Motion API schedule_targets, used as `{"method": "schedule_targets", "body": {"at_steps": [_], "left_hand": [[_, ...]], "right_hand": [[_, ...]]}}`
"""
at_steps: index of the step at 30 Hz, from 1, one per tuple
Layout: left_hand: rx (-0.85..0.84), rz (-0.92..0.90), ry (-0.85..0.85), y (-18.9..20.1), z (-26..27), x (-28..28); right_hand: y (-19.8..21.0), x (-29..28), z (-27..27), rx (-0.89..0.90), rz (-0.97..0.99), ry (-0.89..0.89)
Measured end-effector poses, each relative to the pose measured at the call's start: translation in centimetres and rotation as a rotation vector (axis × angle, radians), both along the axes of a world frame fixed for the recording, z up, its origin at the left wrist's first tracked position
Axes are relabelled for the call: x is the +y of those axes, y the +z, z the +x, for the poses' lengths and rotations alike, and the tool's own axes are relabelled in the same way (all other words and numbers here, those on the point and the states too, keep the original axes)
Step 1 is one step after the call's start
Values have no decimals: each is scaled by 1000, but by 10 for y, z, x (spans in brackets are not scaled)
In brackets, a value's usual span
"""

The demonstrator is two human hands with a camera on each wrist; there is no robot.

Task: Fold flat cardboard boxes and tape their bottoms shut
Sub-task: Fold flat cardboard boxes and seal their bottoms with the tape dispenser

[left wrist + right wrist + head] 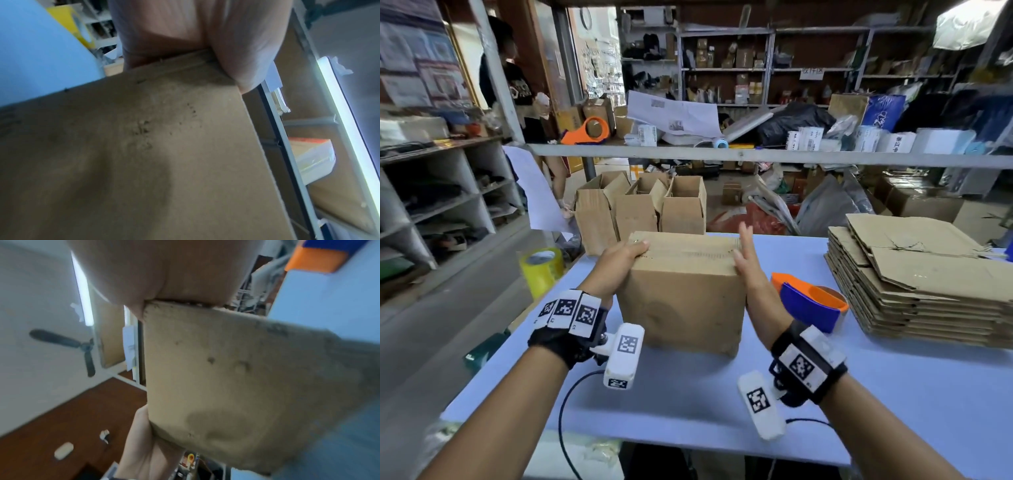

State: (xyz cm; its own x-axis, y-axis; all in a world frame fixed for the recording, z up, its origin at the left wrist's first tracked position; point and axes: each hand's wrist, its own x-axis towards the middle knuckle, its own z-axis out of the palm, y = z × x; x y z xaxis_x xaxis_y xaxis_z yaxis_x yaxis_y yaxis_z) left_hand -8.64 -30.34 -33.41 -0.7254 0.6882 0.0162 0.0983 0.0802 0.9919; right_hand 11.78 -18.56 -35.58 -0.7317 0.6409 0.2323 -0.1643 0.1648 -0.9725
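Standing on the blue table (893,394) between both wrists, the cardboard box (685,301) is upright, closed flaps on top. Left hand (619,260) grips its upper left edge: fingers curled over the top, thumb on the near face. Right hand (748,260) lies flat against the upper right edge, fingers straight and spread, holding nothing. Just right of the box: an orange-and-blue tape dispenser (810,303). Further right, a stack of flat cardboard (917,284). Left, off the table edge, a yellow tape roll (541,270). Beyond the table, three open folded boxes (640,205).
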Motion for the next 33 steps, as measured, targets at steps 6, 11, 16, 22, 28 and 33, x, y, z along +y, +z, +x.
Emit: {"method": "schedule_targets", "body": {"at_steps": [6,11,16,22,28,33], "left_hand": [[19,26,-18,-5,7,-15],[444,-63,34,-1,8,-31],[310,193,-94,-23,1,-36],[524,-324,-299,-52,14,-12],[519,-192,-352,-36,45,-3],[911,-91,-385,-2,70,-14]], "right_hand": [[-59,-20,10,-93,-336,-30],[-50,-21,23,-147,-278,8],[-4,4,47,-50,80,-205],[-1,13,67,6,346,-91],[-18,10,68,-258,851,-165],[-9,6,66,-465,933,-234]]}}
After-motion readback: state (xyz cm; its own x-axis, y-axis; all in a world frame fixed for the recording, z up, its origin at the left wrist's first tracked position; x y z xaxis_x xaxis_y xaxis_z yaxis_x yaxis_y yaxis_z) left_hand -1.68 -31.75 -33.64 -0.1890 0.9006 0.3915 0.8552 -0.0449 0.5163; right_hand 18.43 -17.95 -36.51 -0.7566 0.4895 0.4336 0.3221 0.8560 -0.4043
